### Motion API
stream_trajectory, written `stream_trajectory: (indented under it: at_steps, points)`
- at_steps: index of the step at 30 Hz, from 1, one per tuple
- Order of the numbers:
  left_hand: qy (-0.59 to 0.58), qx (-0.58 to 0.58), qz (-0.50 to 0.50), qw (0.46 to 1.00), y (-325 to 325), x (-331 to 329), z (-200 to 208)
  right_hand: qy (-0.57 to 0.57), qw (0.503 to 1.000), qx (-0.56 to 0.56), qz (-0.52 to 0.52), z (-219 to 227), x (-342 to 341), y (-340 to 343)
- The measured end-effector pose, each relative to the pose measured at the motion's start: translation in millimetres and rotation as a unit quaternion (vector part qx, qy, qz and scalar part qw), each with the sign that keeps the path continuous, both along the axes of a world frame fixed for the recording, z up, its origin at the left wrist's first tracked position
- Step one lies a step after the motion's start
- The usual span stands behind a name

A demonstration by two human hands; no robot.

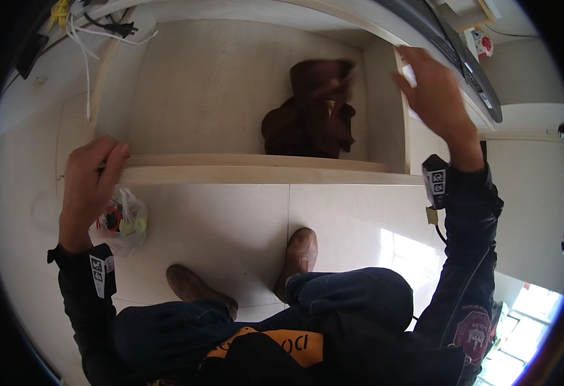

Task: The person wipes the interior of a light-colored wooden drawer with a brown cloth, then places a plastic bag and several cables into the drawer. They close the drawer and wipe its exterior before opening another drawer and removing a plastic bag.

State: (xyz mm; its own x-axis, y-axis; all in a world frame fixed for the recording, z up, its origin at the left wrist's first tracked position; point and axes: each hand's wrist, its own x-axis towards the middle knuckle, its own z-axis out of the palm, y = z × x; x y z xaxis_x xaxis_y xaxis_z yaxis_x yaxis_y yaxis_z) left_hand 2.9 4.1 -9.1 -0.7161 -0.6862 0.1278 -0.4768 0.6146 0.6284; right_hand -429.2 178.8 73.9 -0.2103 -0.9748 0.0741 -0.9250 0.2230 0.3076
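A pale wooden drawer [256,175] is pulled out in front of me. Toward its right end lies a dark maroon, soft-looking bundle [304,125], blurred, so I cannot make out its kind. My left hand [92,177] is at the drawer's front left corner, its fingers bent over the edge and closed on it. Over on the far right, my right hand [433,93] hovers at or just touches the top of the drawer's right side wall. Its thumb and fingers are apart, slightly smeared, with nothing held between them.
White and black cables with a plug [124,29] hang over the drawer's far left corner. A clear plastic bag [127,222] of small items sits on the floor below my left hand. A long dark device [465,58] lies beyond the right side. My brown shoes [302,251] are below.
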Motion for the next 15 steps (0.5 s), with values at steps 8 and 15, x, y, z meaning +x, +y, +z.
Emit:
stream_trajectory:
  at_steps: [8, 15]
  points:
    - [-0.024, 0.007, -0.002, 1.0, 1, -2, 4, -0.227, 0.897, 0.358, 0.125, -84, 33, -53]
    - [-0.014, -0.059, 0.001, 0.998, 2, -3, 7, -0.278, 0.869, 0.403, 0.066, -97, 42, -61]
